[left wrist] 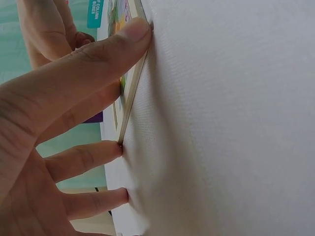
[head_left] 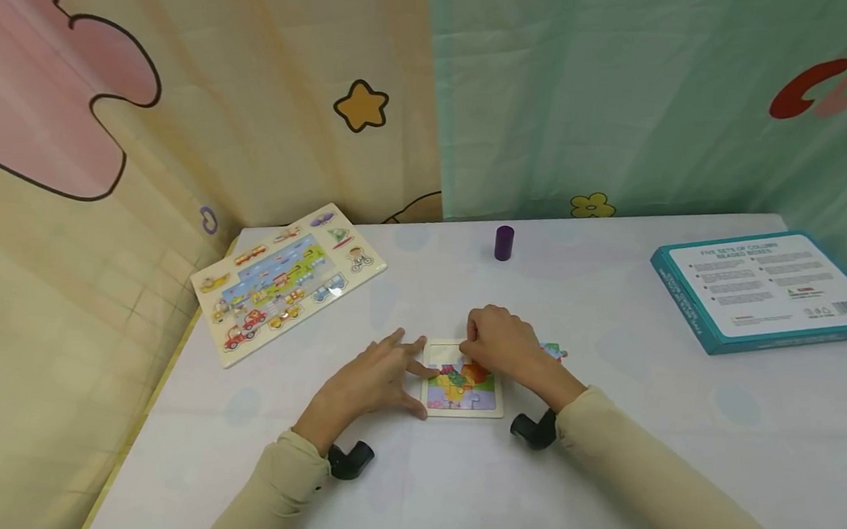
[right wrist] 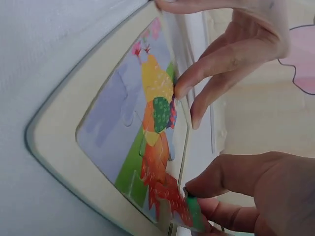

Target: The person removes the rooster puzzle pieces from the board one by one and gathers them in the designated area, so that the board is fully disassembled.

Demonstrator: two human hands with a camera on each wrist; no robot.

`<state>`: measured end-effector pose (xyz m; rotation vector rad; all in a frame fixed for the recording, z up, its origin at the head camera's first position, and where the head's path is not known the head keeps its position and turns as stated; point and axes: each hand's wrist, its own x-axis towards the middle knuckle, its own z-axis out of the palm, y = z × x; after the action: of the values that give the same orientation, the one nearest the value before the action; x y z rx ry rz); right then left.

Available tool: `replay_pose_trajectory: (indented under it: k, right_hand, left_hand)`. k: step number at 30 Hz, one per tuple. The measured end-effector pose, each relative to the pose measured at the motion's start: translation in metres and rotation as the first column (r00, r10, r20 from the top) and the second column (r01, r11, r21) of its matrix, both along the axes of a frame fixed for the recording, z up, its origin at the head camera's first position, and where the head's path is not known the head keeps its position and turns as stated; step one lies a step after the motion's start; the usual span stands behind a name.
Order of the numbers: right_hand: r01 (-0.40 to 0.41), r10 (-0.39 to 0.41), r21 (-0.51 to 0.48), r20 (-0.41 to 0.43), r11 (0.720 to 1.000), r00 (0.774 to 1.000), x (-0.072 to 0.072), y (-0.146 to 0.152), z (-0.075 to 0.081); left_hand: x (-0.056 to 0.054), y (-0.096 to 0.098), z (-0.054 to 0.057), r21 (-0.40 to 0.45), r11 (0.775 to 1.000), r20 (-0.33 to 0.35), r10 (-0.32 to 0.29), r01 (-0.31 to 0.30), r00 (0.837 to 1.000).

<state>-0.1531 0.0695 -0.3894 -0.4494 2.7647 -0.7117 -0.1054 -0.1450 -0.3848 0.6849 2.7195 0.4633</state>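
Observation:
A small jigsaw puzzle of a colorful hen lies in a pale square tray [head_left: 461, 414]. My left hand [head_left: 380, 377] spreads over the tray's left side with fingers mostly straight. In the left wrist view, its thumb [left wrist: 135, 30] rests along the tray's edge, and another fingertip touches near the corner. My right hand [head_left: 502, 342] is at the tray's upper right. Between its thumb and fingers it pinches a green and red puzzle piece [right wrist: 194, 212], tilted at the puzzle's edge. The upper part of the tray shows bare beside the fitted pieces.
Loose puzzle pieces [head_left: 554, 351] lie behind the right wrist. A vehicle picture board [head_left: 287, 284] is at left, a purple cylinder [head_left: 503, 243] at the back, and a teal box [head_left: 771, 290] at right. Curtains [head_left: 521, 100] hang behind the white table [head_left: 410, 490].

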Motion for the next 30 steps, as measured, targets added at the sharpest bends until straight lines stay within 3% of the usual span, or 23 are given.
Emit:
replay_pose_trajectory:
  k: [6, 11, 18, 22, 30]
  right_hand:
    - [-0.077, 0.074, -0.14, -0.024, 0.987, 0.997, 0.004, 0.011, 0.0]
    - [-0.093, 0.085, -0.26, -0.042, 0.961, 0.996, 0.015, 0.023, -0.002]
    - [-0.115, 0.092, -0.3, -0.091, 0.947, 0.992, 0.024, 0.036, -0.002]
    - [-0.103, 0.071, -0.306, -0.113, 0.947, 0.991, 0.024, 0.041, -0.002]
    - [0.004, -0.041, -0.327, -0.107, 0.945, 0.993, 0.022, 0.07, 0.0]
  left_hand:
    - [0.0, 0.001, 0.0, -0.006, 1.0, -0.005, 0.0, 0.0, 1.0]
    - [0.0, 0.001, 0.0, -0.003, 1.0, 0.004, 0.002, -0.002, 1.0]
    - [-0.001, 0.0, 0.001, -0.017, 1.0, -0.007, -0.005, 0.005, 1.0]
    - [0.0, -0.001, 0.0, -0.001, 1.0, 0.006, -0.005, 0.005, 1.0]
    - [0.0, -0.001, 0.0, -0.009, 1.0, -0.021, -0.025, 0.025, 0.999]
